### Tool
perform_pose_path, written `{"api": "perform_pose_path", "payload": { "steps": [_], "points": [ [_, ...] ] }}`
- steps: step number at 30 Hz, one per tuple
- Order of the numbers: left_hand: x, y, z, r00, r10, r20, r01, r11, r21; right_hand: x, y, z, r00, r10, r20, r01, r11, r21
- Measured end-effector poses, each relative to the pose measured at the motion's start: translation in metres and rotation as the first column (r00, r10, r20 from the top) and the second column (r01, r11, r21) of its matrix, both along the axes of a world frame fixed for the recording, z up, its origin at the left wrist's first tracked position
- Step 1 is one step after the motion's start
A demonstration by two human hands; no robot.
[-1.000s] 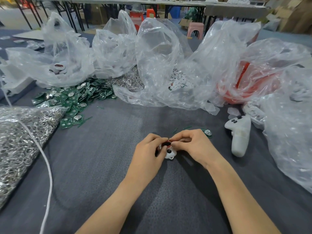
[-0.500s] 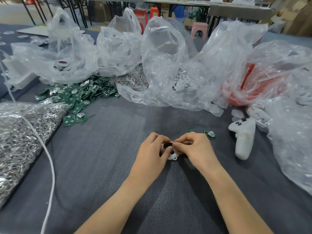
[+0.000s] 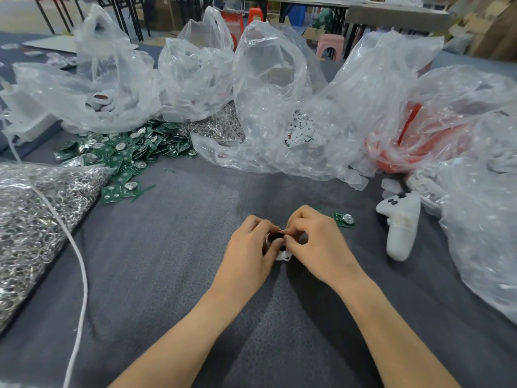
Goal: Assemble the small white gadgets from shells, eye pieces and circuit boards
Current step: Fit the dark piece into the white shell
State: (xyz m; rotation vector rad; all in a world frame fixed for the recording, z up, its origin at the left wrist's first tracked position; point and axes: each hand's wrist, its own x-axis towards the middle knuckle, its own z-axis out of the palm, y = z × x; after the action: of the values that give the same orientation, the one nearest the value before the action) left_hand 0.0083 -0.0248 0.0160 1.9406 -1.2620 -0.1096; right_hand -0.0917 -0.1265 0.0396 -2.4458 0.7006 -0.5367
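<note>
The small white gadget (image 3: 282, 256) sits just above the grey cloth table (image 3: 173, 261), held between both hands, which are pressed together around it; the left hand (image 3: 246, 256) grips it from its left side with curled fingers, and the right hand (image 3: 319, 245) pinches it from its right side, fingertips bent in over its top; a dark round piece (image 3: 275, 236) with a reddish rim shows at the top of the gadget between the two sets of fingertips, and whether it is fully seated cannot be told; a single green circuit board (image 3: 343, 219) lies just right of the gadget, past the right hand; a white controller (image 3: 401, 228) lies further right of it; a pile of circuit boards (image 3: 123, 152) is spread well to the gadget's far left; a bag of metal rings (image 3: 33, 225) lies to its left, with a white cable (image 3: 81, 270) running across that bag; crumpled clear plastic bags (image 3: 268, 107) stand in a row beyond the gadget.
</note>
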Motion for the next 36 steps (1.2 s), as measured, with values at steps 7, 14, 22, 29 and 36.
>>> {"api": "perform_pose_path", "payload": {
  "steps": [7, 14, 22, 29, 36],
  "points": [
    [-0.001, 0.0, -0.001, 0.999, -0.01, 0.04, 0.01, 1.0, -0.005, 0.006, 0.011, 0.01, 0.943, 0.088, -0.321, -0.19, 0.934, -0.303],
    [-0.003, 0.001, -0.004, 0.999, -0.03, 0.018, 0.03, 1.0, 0.002, 0.008, 0.015, 0.017, 0.894, 0.091, -0.439, -0.271, 0.89, -0.366],
    [-0.001, 0.0, -0.008, 0.999, -0.04, 0.02, 0.04, 0.999, 0.009, 0.002, 0.01, 0.006, 0.928, 0.134, -0.349, -0.259, 0.903, -0.343],
    [-0.003, 0.002, -0.016, 0.994, 0.03, 0.105, -0.032, 0.999, 0.021, -0.018, 0.012, -0.023, 0.973, -0.071, 0.219, 0.083, 0.996, -0.045],
    [0.0, 0.006, -0.007, 0.992, -0.108, -0.063, 0.108, 0.994, -0.003, -0.016, 0.008, -0.022, 0.967, -0.088, 0.238, 0.055, 0.989, 0.141]
  ]
}}
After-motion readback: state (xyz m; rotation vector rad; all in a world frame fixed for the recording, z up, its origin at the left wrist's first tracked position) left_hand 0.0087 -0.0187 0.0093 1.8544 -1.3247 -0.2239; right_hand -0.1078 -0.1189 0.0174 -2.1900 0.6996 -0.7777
